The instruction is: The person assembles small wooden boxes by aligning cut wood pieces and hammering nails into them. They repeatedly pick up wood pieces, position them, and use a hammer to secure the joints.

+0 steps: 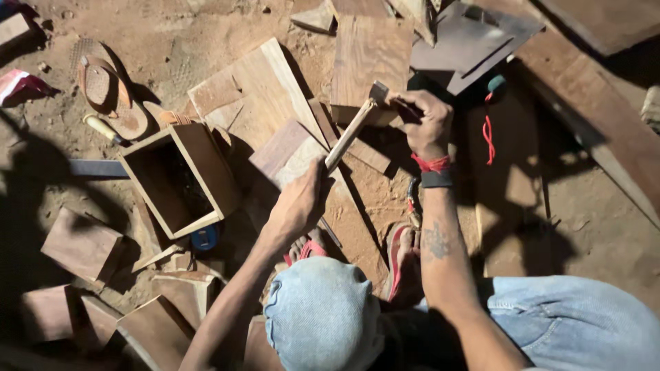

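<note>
left hand clenched on pale round wooden hammer handle; right hand grasping its dark metal head, above rough brown planks

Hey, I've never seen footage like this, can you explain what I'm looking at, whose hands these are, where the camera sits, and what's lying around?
One camera on a person's head looks down at their own bare hands and knees. The left hand grips the wooden handle of a hammer; the right hand is closed up by the hammer's head, and what it pinches there is hidden in shadow. The surface is a dirt floor strewn with wooden boards and offcuts. An open wooden box sits left of the hands, with a sandal beyond it.
</note>
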